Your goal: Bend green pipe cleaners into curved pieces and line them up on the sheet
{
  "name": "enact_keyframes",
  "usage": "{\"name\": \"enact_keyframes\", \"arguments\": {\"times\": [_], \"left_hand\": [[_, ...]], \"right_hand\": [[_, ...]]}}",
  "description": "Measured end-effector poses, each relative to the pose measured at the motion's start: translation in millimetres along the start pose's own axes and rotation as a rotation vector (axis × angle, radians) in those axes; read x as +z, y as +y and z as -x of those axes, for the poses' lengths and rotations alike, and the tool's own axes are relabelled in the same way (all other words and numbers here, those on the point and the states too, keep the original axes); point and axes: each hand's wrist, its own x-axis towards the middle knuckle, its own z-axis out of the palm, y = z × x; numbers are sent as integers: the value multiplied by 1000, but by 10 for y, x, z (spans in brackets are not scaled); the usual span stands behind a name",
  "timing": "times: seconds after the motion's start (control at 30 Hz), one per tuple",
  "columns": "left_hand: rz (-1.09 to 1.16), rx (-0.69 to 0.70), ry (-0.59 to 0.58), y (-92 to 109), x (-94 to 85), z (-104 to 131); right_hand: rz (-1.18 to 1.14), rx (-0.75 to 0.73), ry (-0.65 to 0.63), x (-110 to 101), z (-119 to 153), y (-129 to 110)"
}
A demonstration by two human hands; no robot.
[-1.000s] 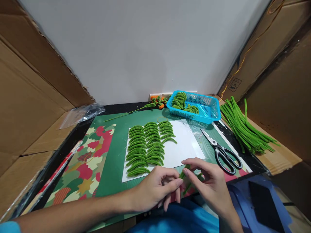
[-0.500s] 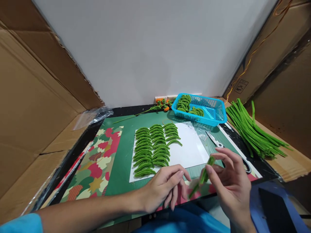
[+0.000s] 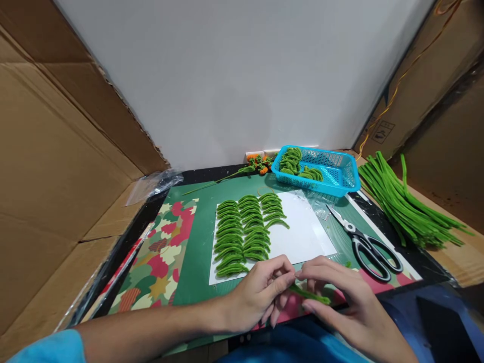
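Observation:
My left hand (image 3: 264, 290) pinches one end of a short green pipe cleaner piece (image 3: 312, 295) between thumb and fingers. The piece points right, its free end in the gap of my right hand (image 3: 340, 295). That hand's thumb and index finger are apart around the piece, and the index fingertip meets the left fingertips. Whether the right fingers touch the piece is hard to see. Just beyond the hands lies a white sheet (image 3: 302, 237) with curved green pipe cleaner pieces (image 3: 229, 237) laid in three columns, the right column shorter.
Black-handled scissors (image 3: 365, 244) lie right of the sheet. A blue basket (image 3: 350, 184) behind holds more curved pieces. Long green pipe cleaners (image 3: 404, 206) are bundled at right. An orange-flowered stem (image 3: 242, 170) lies at the back. Cardboard walls (image 3: 49, 126) flank the table.
My right hand has come left and turned over, bringing the green piece to my left hand, which now pinches its end. The scissors, partly covered before, show fully. The view has shifted slightly.

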Motion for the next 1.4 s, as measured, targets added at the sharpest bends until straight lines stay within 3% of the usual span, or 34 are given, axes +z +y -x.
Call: {"name": "enact_keyframes", "arguments": {"times": [0.2,0.33,0.43,0.73,1.0,1.23,1.4], "left_hand": [[83,21,40,-33,-11,-25],[138,16,-40,-61,-41,-39],[127,-27,-82,-58,-41,-34],[69,-51,-43,-62,-42,-22],[-5,-61,-29,-36,-22,-10],[90,-31,-50,-45,-30,-34],[132,-9,-47,-46,-24,-34]], "right_hand": [[104,-89,35,-6,16,10],[152,-294,165,-28,10,49],[185,-368,184,-52,-8,47],[296,-265,188,-31,59,18],[231,-309,188,17,37,88],[178,-128,135,-1,17,55],[130,-198,136,9,-10,47]]}}
